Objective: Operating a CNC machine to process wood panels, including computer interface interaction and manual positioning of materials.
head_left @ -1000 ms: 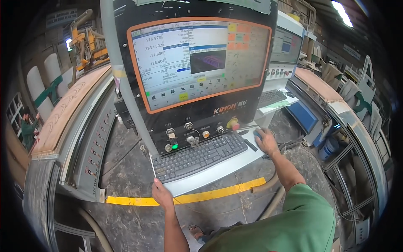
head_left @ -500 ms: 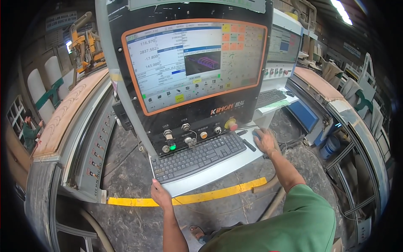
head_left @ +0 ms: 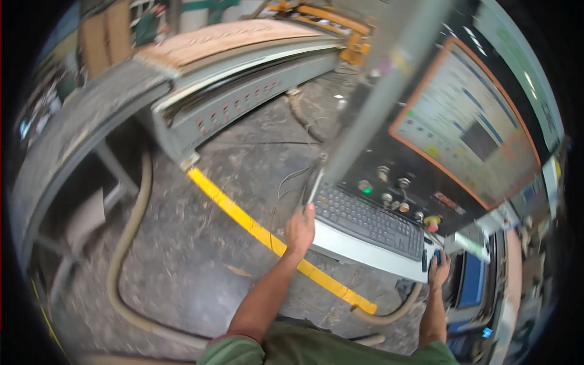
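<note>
My left hand (head_left: 300,231) grips the left corner of a white keyboard shelf (head_left: 350,248), its thumb on top. On that shelf lies a black keyboard (head_left: 371,222). At the shelf's right end my right hand (head_left: 439,272) is curled over a dark blue computer mouse (head_left: 436,256), which it partly hides. A small black stick-shaped thing (head_left: 424,261) lies between the mouse and keyboard. Above them stands a control cabinet with an orange-framed screen (head_left: 471,125), a lit green button (head_left: 365,187) and a red-and-yellow emergency stop button (head_left: 432,223).
A long grey machine bed (head_left: 225,115) carries a wooden panel (head_left: 225,42) at the far left; a person in green (head_left: 148,27) stands behind it. A yellow floor strip (head_left: 237,216) and a beige hose (head_left: 125,261) run across the floor. Another blue machine part (head_left: 471,280) stands right.
My view has swung left and tilted, so the cabinet now sits at the right and more of the left machine bed shows. Both hands keep their places on shelf and mouse.
</note>
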The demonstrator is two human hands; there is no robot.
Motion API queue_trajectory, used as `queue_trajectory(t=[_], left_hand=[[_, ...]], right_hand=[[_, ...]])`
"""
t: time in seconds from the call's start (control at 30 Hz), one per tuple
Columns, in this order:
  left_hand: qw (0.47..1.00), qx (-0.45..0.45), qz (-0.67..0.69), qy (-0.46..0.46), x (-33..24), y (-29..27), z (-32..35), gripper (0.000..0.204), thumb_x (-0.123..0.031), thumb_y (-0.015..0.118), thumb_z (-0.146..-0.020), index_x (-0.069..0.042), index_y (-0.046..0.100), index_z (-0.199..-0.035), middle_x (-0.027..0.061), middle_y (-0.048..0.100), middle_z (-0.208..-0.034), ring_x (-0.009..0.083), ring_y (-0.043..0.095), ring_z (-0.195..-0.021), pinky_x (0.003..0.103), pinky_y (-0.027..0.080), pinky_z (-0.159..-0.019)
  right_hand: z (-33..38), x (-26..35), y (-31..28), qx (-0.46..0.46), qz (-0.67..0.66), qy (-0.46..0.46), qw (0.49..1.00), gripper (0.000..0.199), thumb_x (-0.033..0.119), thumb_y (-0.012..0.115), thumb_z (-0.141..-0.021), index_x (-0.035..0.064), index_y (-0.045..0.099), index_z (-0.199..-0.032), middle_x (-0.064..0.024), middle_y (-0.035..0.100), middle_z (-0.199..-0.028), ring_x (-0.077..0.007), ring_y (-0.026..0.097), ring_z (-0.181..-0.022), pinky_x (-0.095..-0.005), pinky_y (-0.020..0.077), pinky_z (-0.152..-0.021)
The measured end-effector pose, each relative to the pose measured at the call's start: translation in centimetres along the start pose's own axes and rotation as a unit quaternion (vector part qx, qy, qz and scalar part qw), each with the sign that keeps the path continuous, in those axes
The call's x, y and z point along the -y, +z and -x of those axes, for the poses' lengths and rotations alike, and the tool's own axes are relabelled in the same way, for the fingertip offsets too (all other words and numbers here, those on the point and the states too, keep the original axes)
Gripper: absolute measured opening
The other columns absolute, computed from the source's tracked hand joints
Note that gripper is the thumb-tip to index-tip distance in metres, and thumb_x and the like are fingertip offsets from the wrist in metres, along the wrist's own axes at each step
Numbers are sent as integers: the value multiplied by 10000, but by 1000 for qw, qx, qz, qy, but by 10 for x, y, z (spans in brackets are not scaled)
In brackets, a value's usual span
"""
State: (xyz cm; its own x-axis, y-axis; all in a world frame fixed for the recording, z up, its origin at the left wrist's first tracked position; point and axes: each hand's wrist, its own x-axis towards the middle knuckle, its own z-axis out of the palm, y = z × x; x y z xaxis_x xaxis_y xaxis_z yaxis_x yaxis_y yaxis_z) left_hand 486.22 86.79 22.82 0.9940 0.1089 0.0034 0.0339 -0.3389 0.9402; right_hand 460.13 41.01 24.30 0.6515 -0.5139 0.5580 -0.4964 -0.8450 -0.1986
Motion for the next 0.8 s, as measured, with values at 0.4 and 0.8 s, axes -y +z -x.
queue_trajectory(t=[0.4,0.8], left_hand=[[1000,3,14,10,11,-2,-1,624,-548,417,-976,16,640,-1124,322,651,-959,510,605,-954,536,459,-856],[999,-1,20,26,15,0,-3,600,-538,429,-976,12,633,-1101,313,653,-944,514,605,-938,546,463,-830]], right_hand=[[-4,6,1,19,1,-2,1000,425,212,610,-900,11,595,-1274,-263,556,-1244,-417,550,-1127,-442,427,-979],[-6,6,4,27,-37,9,999,404,175,612,-885,-9,613,-1245,-230,573,-1236,-382,563,-1142,-413,431,-995]])
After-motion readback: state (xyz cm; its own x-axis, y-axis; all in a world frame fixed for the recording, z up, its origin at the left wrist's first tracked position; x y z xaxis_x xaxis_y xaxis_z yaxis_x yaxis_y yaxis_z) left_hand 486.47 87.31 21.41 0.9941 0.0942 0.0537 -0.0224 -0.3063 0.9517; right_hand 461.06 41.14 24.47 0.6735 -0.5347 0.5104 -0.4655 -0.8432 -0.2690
